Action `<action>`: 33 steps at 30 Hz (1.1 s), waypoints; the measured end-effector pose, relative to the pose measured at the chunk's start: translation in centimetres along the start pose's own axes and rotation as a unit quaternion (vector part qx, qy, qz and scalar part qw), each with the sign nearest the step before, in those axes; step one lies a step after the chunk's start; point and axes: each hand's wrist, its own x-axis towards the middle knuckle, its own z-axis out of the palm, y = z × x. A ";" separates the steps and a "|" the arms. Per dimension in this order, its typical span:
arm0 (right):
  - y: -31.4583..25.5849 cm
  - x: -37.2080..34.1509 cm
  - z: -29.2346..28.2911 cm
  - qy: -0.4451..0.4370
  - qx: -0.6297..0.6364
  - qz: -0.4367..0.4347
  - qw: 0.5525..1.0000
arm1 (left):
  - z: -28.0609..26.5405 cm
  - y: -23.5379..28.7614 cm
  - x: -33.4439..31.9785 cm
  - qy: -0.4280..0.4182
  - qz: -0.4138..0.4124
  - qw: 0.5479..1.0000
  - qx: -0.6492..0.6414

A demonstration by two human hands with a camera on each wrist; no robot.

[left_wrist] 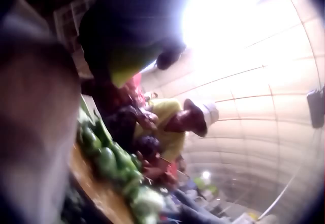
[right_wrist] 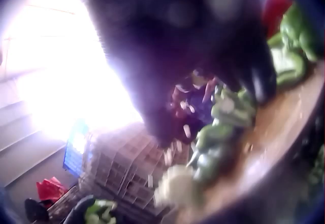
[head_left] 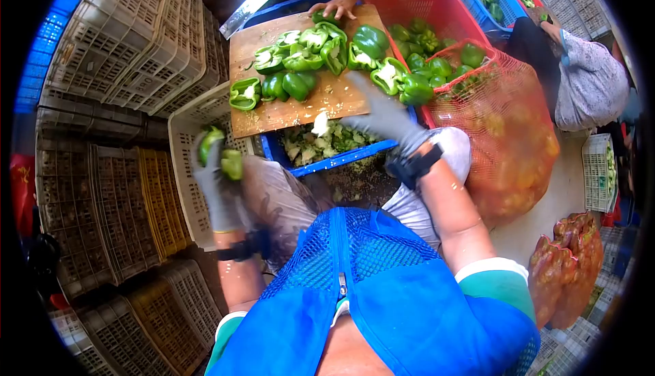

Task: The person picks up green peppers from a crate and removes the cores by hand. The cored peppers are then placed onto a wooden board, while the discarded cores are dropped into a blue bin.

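Apparently, coring is in hand here: left hand [head_left: 220, 190], gripping green bell pepper [head_left: 233, 165] at white crate [head_left: 185, 192]; right hand [head_left: 394, 121], fingers extended, empty; next move, likely, crateward release.

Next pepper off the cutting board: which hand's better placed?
Right, probably: the right hand is at the cutting board and looks empty; the left hand holds green pepper by the white crate.

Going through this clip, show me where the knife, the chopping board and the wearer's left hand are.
Knife [head_left: 246, 13]: head view, on the flat of the blade.
Chopping board [head_left: 274, 117]: head view, on bare wood near its lower edge.
Left hand [head_left: 217, 184]: head view, on the middle of the gray glove.
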 end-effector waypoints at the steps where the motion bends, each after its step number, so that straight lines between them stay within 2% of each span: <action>1: 0.8 0.5 -3.0 -0.028 -0.049 0.094 0.994 | -1.4 0.5 0.7 0.040 0.076 0.985 0.149; 2: 1.2 1.5 -5.5 -0.066 -0.171 0.212 0.960 | -2.5 1.0 1.1 0.080 0.150 0.941 0.293; 3: 2.6 1.8 -6.1 -0.077 -0.284 0.275 0.915 | -2.4 1.4 1.2 0.073 0.167 0.928 0.325; 4: 6.6 2.1 -5.8 -0.087 -0.285 0.316 0.901 | -2.3 1.7 1.2 0.066 0.185 0.913 0.357; 5: 9.6 2.3 -5.7 -0.125 -0.258 0.340 0.896 | -0.8 2.2 0.5 0.015 0.146 0.948 0.283; 6: 12.0 1.6 -5.1 -0.113 -0.228 0.329 0.910 | 0.6 2.2 -0.3 -0.036 0.105 0.972 0.205; 8: 14.6 1.1 -5.3 -0.116 -0.053 0.297 0.946 | 3.2 0.7 -0.9 -0.118 0.033 0.978 0.166; 10: 14.0 0.8 -5.6 -0.051 -0.061 0.312 0.947 | 6.1 -1.4 -2.5 -0.182 -0.076 0.973 0.122; 11: 13.4 0.4 -5.6 -0.020 -0.066 0.320 0.945 | 7.1 -2.5 -3.0 -0.237 -0.153 0.955 0.094; 12: 10.3 0.0 -6.7 -0.009 -0.038 0.295 0.955 | 8.2 -3.5 -3.6 -0.287 -0.227 0.929 0.061; 13: 8.8 -0.8 -6.6 0.043 -0.049 0.228 0.971 | 10.1 -3.1 -4.8 -0.291 -0.276 0.916 0.010; 14: 4.4 -1.4 -7.1 0.040 0.026 0.216 0.975 | 11.9 -2.7 -6.3 -0.291 -0.328 0.898 -0.040; 16: -0.6 -3.1 -4.9 0.106 0.013 -0.016 0.994 | 13.7 -4.0 -7.3 -0.332 -0.439 0.827 -0.115; 17: -3.4 -4.3 -4.1 0.086 -0.057 -0.061 0.993 | 14.3 -4.6 -7.7 -0.364 -0.441 0.801 -0.175; 18: -4.9 -5.2 -3.8 -0.006 -0.061 -0.091 0.994 | 14.8 -5.4 -8.0 -0.396 -0.440 0.772 -0.232; 19: -5.3 -6.2 -4.1 -0.049 0.038 -0.063 0.996 | 15.1 -7.8 -8.4 -0.342 -0.422 0.813 -0.208; 20: -5.4 -6.9 -4.3 -0.091 0.136 -0.032 0.986 | 15.0 -6.5 -8.7 -0.319 -0.389 0.849 -0.162; 21: -5.2 -7.0 -3.7 -0.043 0.367 0.043 0.928 | 14.6 -6.2 -9.1 -0.319 -0.346 0.875 -0.114; 22: -5.0 -6.9 -3.2 0.009 0.574 0.119 0.810 | 14.4 -5.9 -9.4 -0.319 -0.302 0.896 -0.064; 23: -5.2 -6.7 -3.2 0.015 0.598 0.167 0.784 | 14.0 -5.5 -9.8 -0.370 -0.189 0.909 -0.039; 24: -5.5 -6.7 -2.9 -0.017 0.607 0.192 0.771 | 14.3 -4.9 -10.3 -0.393 -0.116 0.912 0.010; 25: -5.8 -6.6 -2.6 -0.049 0.614 0.217 0.757 | 14.1 -4.9 -10.6 -0.383 -0.081 0.920 0.014; 26: -6.0 -6.3 -2.0 -0.070 0.652 0.207 0.726 | 13.9 -4.8 -10.7 -0.371 -0.043 0.927 0.017; 27: -6.3 -6.2 -1.3 -0.045 0.633 0.204 0.746 | 13.6 -4.5 -10.5 -0.359 0.038 0.924 0.126; 28: -6.4 -6.2 -0.5 -0.022 0.613 0.202 0.763 | 13.1 -4.1 -10.3 -0.338 0.116 0.904 0.233; 29: -6.1 -6.4 0.4 0.008 0.564 0.197 0.802 | 12.4 -3.9 -10.3 -0.310 0.190 0.869 0.337; 32: -6.7 -6.9 2.8 0.067 0.365 0.203 0.906 | 10.7 -3.8 -9.3 -0.394 0.117 0.752 0.514; 33: -7.3 -7.0 3.4 0.078 0.322 0.208 0.920 | 10.5 -4.7 -9.0 -0.417 0.099 0.754 0.497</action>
